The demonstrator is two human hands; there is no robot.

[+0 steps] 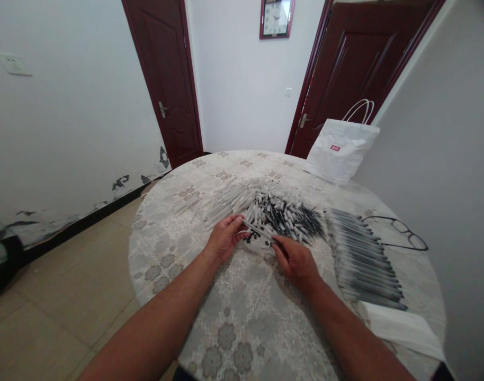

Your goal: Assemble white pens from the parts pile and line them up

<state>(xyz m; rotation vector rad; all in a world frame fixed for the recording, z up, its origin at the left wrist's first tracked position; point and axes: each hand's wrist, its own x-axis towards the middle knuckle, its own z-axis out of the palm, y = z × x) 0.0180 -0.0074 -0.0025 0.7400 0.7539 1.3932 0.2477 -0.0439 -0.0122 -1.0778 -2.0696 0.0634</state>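
Rod, slim and grey (258,229), spans the gap between two hands at the centre of the frame, head view, slanting down to the right. Left hand (226,236): thumb and fingers pinch its upper-left end. Right hand (295,259): fingers close on its lower-right end, back of the hand towards the camera. Both tips of the rod are covered by fingers; whether it is one piece or two joined cannot be told.

Just beneath and beside the rod, small black pieces (255,236) lie on the patterned tablecloth (226,328); some are partly screened by the hands. Beyond the hands, a heap of pale tubes (234,198) spreads across mid-frame, with dark slender parts (281,217) at its right side. Overlap and blur make single parts hard to separate.

Right of centre: a row of grey-black sticks (369,259) laid side by side, left ends washed out. Eyeglasses (409,235) sit against its right side, one temple reaching the row. White folded item (401,325), lower right, partly behind the right forearm; material unclear. White bag (341,151), upper right, stands upright; its red label is unreadable. Wall clock (277,18) is cut off by the top edge, glare on its face.
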